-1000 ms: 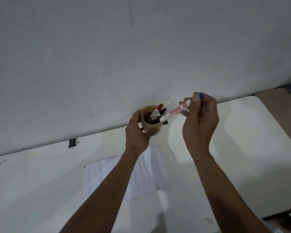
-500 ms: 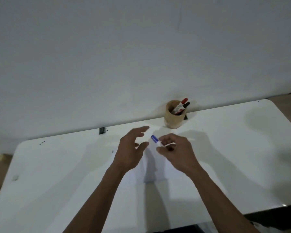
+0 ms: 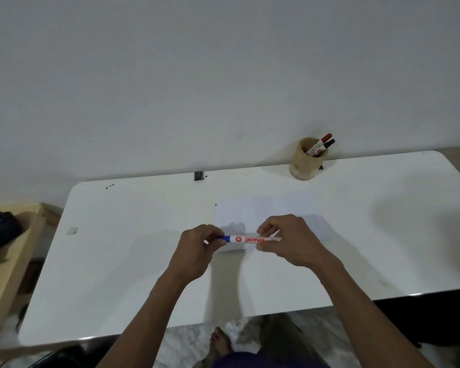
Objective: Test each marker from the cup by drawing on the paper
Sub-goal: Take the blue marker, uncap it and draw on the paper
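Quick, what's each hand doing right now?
Left hand: closed on the blue cap of the marker.
Right hand: closed on the marker's barrel.

A white marker (image 3: 246, 239) with a blue cap (image 3: 223, 238) and red lettering was shown. The paper (image 3: 268, 211) and table (image 3: 133, 251) were white, the cup (image 3: 303, 163) tan; red-capped (image 3: 325, 138) and black-capped (image 3: 330, 142) markers were seen inside.

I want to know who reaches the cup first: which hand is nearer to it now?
The right hand is nearer: the cup stands beyond it, slightly right. The left hand is farther left, gripping the blue marker's cap end.
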A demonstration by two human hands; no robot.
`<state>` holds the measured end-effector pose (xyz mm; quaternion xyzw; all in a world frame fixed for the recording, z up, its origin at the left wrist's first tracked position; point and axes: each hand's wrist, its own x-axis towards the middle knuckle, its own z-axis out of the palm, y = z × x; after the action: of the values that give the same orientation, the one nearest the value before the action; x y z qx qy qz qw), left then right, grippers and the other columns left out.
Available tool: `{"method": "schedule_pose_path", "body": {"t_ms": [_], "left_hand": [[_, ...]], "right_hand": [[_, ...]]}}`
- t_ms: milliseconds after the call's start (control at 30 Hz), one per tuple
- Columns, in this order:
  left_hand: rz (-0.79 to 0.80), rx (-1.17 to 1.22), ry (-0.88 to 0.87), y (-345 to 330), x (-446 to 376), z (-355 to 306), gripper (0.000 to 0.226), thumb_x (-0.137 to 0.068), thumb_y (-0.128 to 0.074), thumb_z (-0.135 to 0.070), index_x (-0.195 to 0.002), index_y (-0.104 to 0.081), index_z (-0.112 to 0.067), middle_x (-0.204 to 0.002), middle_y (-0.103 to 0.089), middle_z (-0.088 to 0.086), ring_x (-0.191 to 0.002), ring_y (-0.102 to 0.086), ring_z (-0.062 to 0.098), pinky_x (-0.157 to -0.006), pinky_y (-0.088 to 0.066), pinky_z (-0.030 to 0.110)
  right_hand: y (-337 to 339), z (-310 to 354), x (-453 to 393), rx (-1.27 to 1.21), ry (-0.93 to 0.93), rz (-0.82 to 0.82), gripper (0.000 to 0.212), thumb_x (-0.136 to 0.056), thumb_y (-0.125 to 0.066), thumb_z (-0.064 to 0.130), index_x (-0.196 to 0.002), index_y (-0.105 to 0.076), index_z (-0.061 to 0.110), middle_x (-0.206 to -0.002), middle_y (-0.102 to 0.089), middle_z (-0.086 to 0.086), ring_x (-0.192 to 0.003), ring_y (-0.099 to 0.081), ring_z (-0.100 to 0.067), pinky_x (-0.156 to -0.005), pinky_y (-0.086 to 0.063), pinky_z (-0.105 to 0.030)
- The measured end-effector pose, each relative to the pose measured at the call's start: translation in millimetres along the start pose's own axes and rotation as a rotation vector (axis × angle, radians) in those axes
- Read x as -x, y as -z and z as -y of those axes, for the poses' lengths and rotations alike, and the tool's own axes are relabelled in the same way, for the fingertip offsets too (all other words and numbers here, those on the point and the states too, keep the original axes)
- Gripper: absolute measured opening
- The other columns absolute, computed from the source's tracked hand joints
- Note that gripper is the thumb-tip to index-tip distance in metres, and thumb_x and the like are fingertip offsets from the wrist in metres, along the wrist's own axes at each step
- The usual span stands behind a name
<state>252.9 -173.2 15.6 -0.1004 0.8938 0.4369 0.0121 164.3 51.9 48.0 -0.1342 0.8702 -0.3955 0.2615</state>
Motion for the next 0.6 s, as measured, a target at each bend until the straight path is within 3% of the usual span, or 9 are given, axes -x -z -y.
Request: {"method": "schedule_pose_path", "body": {"t_ms": [233,333,433,500,600], "left_hand": [[-0.065,0.076,-0.032,3,12,-4,0.009,-0.086,-0.074,-0.016,-0.094,-0.072,-0.019,-0.088,-0.071,-0.005,-0.081,-0.061,0.013,-0.068,-0.053,0.026],[-0.103,0.095,-0.030,-2,10,-4,0.005,-0.087,-0.074,-0.018,-0.091,-0.072,-0.017,-0.084,-0.070,-0.003,-0.077,-0.059,0.014,-0.067,-0.052,0.033],[-0.117,0.090,-0.044,-7,7,-5,0.007,-0.090,-0.070,-0.018,-0.096,-0.073,-0.015,-0.089,-0.072,-0.002,-0.078,-0.060,0.014,-0.068,-0.053,0.034],[-0.115,0.074,-0.030,-8,3,-6,0.009,-0.092,-0.068,-0.018,-0.098,-0.074,-0.015,-0.091,-0.073,-0.002,-0.077,-0.062,0.010,-0.067,-0.053,0.026],[-0.087,0.094,0.040,-6,-4,-4,0.011,-0.094,-0.066,-0.020,-0.096,-0.075,-0.016,-0.085,-0.071,-0.006,-0.070,-0.060,0.001,-0.063,-0.045,0.012]], "right_hand": [[-23,18,8,-0.740,-0.092,-0.257,0.026,-0.078,-0.087,0.005,-0.100,-0.073,0.004,-0.080,-0.077,-0.011,-0.069,-0.074,-0.020,-0.064,-0.059,-0.030],[-38,25,3,-0.995,-0.160,-0.252,0.023,-0.082,-0.083,0.006,-0.102,-0.072,0.005,-0.085,-0.072,-0.010,-0.071,-0.068,-0.019,-0.068,-0.058,-0.027],[-52,28,-5,-0.901,-0.138,-0.199,0.019,-0.088,-0.080,0.015,-0.103,-0.073,0.005,-0.087,-0.076,-0.014,-0.073,-0.070,-0.019,-0.070,-0.059,-0.030],[-59,27,-12,-0.823,-0.104,-0.170,0.021,-0.092,-0.076,0.020,-0.103,-0.072,0.003,-0.091,-0.077,-0.019,-0.074,-0.073,-0.020,-0.071,-0.059,-0.030],[-60,25,-25,-0.785,-0.083,-0.154,0.014,-0.096,-0.071,0.017,-0.097,-0.072,0.003,-0.080,-0.076,-0.009,-0.071,-0.071,-0.019,-0.071,-0.058,-0.030]]}}
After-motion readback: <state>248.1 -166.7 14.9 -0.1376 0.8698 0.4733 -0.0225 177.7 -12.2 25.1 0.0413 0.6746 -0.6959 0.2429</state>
